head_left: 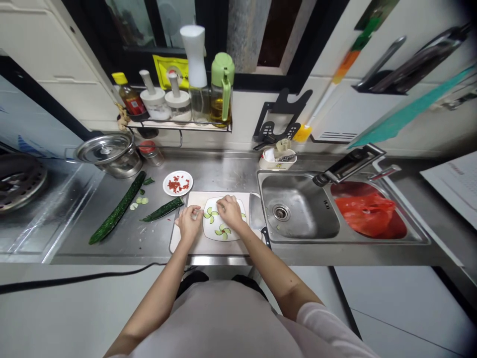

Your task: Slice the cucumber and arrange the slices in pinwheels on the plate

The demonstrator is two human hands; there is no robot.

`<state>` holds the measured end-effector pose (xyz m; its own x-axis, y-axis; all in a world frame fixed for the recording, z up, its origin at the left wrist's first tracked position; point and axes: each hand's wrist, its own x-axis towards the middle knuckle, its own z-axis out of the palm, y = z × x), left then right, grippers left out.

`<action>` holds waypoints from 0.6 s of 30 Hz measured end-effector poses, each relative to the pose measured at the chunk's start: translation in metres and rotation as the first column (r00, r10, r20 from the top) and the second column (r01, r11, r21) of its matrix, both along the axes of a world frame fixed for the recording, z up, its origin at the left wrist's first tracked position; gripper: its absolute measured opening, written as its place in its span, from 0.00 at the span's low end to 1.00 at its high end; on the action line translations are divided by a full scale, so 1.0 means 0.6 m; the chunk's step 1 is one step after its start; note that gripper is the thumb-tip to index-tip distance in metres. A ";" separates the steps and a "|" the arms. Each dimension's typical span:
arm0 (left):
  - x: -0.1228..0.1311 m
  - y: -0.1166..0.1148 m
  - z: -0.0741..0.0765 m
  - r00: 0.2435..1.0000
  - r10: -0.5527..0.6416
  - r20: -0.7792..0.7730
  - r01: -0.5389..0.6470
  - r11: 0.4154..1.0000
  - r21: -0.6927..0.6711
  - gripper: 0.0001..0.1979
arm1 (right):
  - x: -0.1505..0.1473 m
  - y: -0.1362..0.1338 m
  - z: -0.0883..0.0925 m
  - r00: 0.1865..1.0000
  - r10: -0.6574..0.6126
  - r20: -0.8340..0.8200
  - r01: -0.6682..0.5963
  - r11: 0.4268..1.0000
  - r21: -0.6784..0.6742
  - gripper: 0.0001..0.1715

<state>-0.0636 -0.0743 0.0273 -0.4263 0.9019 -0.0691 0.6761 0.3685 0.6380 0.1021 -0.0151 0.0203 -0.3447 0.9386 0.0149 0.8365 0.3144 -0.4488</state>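
A white plate point(207, 234) lies on a pale cutting board point(181, 243). Thin cucumber slices point(222, 231) are set out on it in pinwheel patterns, the near one with a red bit at its centre. At the plate's left rim is my left hand point(189, 221), thumb and forefinger curled together; whatever they may hold is too small to make out. My right hand point(231, 211) reaches over the plate's far part with its fingers pinched, their tips hiding anything between them. A knife point(266, 237) rests by the board's right edge, its handle toward me.
Left of the board lie a long cucumber point(118, 209), a cut cucumber piece point(163, 209) and several small slices point(141, 200). A small white dish point(165, 185) holds red bits. A lidded steel pot point(124, 161) stands behind. At right is a sink point(305, 209) with a red bag point(365, 214).
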 end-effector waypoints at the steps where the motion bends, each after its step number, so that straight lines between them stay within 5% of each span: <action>1: 0.001 -0.005 0.001 1.000 0.005 0.011 -0.005 1.000 0.011 0.10 | -0.002 0.007 0.005 1.000 -0.005 -0.008 0.005 1.000 0.009 0.16; 9: 0.019 -0.040 -0.003 0.998 0.005 0.055 -0.009 0.997 0.078 0.09 | -0.061 0.093 0.038 0.998 0.070 -0.004 -0.070 0.995 0.074 0.17; 18: 0.029 -0.069 -0.006 0.996 0.018 0.091 -0.026 0.996 0.085 0.09 | -0.170 0.207 0.030 0.980 0.172 0.095 -0.173 0.985 0.000 0.15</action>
